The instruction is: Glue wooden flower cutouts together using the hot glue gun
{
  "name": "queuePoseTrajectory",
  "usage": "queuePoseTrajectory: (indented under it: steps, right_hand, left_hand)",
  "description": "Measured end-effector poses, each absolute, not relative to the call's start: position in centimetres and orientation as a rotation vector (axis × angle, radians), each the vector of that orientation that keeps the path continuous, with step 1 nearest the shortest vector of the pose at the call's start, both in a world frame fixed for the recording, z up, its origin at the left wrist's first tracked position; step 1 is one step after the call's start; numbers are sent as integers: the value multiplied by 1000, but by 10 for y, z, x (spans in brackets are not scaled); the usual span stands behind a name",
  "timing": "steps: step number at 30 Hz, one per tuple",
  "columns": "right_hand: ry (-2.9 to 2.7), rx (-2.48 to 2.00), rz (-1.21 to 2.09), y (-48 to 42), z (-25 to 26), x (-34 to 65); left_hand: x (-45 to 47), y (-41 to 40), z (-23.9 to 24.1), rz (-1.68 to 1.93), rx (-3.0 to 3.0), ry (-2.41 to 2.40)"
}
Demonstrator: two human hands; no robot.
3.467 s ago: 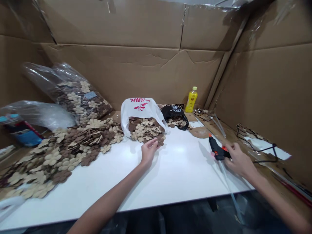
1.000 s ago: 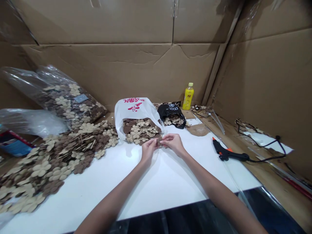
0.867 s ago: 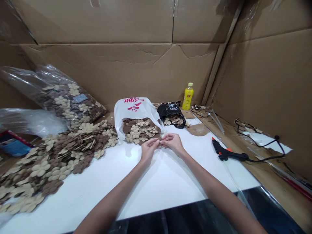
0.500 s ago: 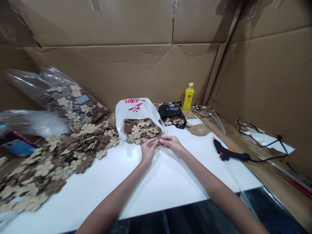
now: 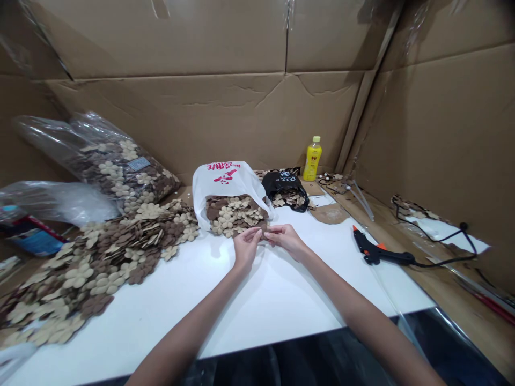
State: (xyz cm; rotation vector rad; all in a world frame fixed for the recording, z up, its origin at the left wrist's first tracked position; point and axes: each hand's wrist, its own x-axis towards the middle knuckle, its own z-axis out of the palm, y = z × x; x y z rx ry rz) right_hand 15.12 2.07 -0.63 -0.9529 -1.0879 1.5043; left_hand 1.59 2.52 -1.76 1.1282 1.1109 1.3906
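My left hand (image 5: 246,247) and my right hand (image 5: 284,240) meet at the fingertips at the near edge of the white table. Between them is a small brown flower-shaped cutout (image 5: 263,231), mostly hidden by my fingers. Just beyond my hands, a white plastic bag (image 5: 225,182) lies open, spilling brown and beige flower cutouts (image 5: 235,214). To the right of my right hand, a black and orange hot glue gun (image 5: 374,254) lies on its side, with nothing touching it.
A large heap of flower cutouts (image 5: 108,262) covers the table's left side, behind it a clear bag of cutouts (image 5: 124,163). A black bag (image 5: 284,184) and a yellow bottle (image 5: 312,159) stand at the back. Cardboard walls (image 5: 201,123) surround the table.
My right hand has let go of the glue gun, which now lies on the table. Both hands have come together at the centre around the cutout. Over the last second they barely moved.
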Motion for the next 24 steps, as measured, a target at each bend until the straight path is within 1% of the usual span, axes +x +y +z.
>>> queuePoseTrajectory:
  steps: [5,10,15,24]
  right_hand:
    - [-989,-919,1547,21,-6,148]
    - [-1018,-935,1484,21,-6,148]
    - [-1121,-966,1370,17,-5,143]
    - [-1049,-1002,1111,24,3,153]
  left_hand:
    - [17,24,-15,1423,1171,1113]
    - [18,22,-11,1446,1188,1113]
    - [19,20,-10,1438,1149,1094]
    - [24,14,-8,1399,836,1018]
